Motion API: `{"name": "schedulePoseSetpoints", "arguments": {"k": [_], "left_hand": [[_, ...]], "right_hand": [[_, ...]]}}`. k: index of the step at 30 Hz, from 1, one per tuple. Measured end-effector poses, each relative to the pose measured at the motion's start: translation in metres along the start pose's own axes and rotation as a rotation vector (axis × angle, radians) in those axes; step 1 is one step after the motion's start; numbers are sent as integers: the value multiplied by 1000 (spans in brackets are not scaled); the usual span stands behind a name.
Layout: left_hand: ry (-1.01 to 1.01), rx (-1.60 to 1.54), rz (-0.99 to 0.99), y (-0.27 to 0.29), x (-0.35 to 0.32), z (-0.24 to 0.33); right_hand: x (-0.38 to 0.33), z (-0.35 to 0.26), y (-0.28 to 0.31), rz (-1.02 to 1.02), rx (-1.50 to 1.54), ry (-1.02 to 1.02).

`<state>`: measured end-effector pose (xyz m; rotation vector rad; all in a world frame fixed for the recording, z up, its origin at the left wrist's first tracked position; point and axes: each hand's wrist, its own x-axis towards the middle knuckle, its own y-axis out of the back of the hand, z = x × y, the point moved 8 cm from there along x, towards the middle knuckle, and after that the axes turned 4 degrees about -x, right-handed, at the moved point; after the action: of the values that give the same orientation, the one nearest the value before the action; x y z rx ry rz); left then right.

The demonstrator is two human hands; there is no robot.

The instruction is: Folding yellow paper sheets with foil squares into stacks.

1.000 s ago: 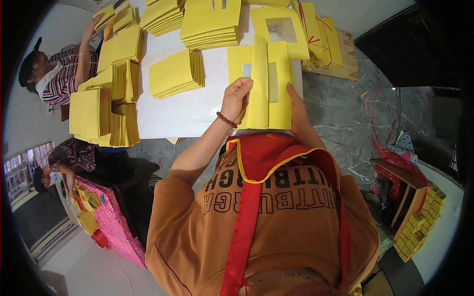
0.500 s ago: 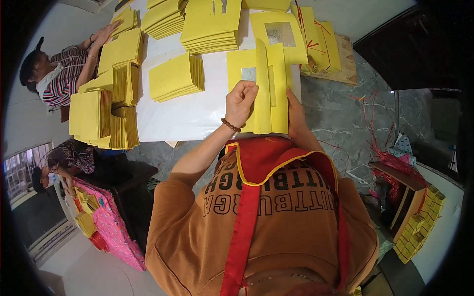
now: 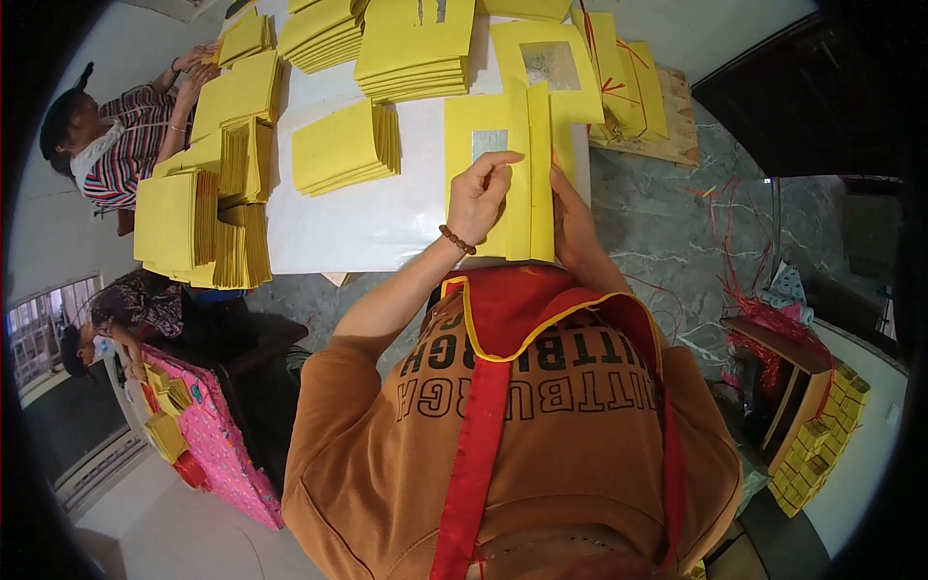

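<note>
A stack of yellow paper sheets with a silver foil patch (image 3: 488,145) lies at the table's near right edge. Its upper sheet is partly folded into a long narrow strip (image 3: 540,208). My left hand (image 3: 477,201) is on the strip's left side, fingers curled, forefinger tip at the raised paper edge. It wears a beaded bracelet. On the far side of the strip, my right hand (image 3: 572,220) grips the right fold, its fingers partly hidden behind the paper.
Folded yellow paper piles (image 3: 343,150) stand on the white-covered table (image 3: 333,237), more along its left and far sides. Bundles tied with red string (image 3: 633,92) sit at the far right. A co-worker in stripes (image 3: 135,145) handles paper at left; another person (image 3: 140,309) sits behind.
The right fold has turned inward to the left, narrowing the strip, and my right hand has moved left with it. My left forefinger has stretched to the raised edge.
</note>
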<state>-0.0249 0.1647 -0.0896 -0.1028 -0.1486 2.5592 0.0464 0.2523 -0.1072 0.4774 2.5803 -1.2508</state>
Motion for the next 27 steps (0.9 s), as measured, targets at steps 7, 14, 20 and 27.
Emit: {"name": "schedulePoseSetpoints", "arguments": {"k": [7,14,20,27], "left_hand": [[-72,-61,67,-2,4,-3],[62,-140,53,0,6,-11],[90,-150,54,0,6,-9],[56,-122,74,3,6,-6]], "right_hand": [[-1,6,3,-12,-241,55],[-2,2,-3,-47,-253,77],[0,5,2,-41,-190,78],[0,1,-3,-34,-146,48]]}}
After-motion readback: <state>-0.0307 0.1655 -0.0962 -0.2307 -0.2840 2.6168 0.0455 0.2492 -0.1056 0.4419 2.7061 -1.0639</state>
